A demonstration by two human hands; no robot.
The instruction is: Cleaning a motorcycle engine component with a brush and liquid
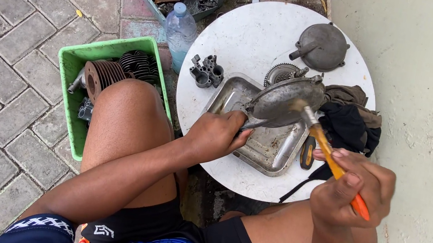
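Your left hand gripped the stub of the round grey metal engine cover above the dented steel tray, and it looked heavy, hard and greasy, while your right hand squeezed the orange-handled brush.

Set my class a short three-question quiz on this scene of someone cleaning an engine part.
1. True or false: the left hand holds the metal cover over the tray.
2. What does the right hand hold?
A. brush
B. bottle
C. rag
3. What colour is the crate by the person's knee?

Key: 1 true; 2 A; 3 green.
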